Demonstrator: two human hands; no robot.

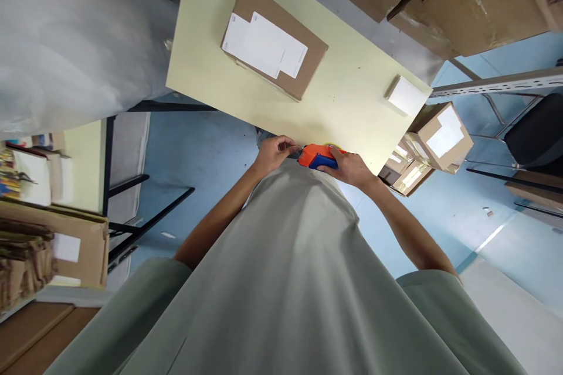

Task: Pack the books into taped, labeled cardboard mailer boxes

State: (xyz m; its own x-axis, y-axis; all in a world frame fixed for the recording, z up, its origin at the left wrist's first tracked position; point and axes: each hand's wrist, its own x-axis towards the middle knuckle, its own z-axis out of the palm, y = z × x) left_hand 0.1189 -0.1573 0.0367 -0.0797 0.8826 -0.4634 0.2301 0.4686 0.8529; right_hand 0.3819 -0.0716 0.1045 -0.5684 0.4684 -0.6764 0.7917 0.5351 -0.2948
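My right hand point(349, 167) is wrapped round an orange and blue tape dispenser point(317, 156), close to my body at the table's near edge. A bit of a yellow ring shows behind the dispenser. At the dispenser's front end, my left hand point(273, 154) has its thumb and fingers pinched together; what lies between them is too small to make out. Beyond both hands, a brown cardboard box point(285, 17) rests on the pale yellow table point(347, 94). White labels point(264, 47) cover part of its top.
A small white box point(407, 95) lies near the table's right end. Labelled cartons point(444, 135) are stacked on the floor to the right, by a black chair point(536, 129). Large cartons point(488, 6) stand at the back right. A big translucent bag point(83, 47) bulges at the left.
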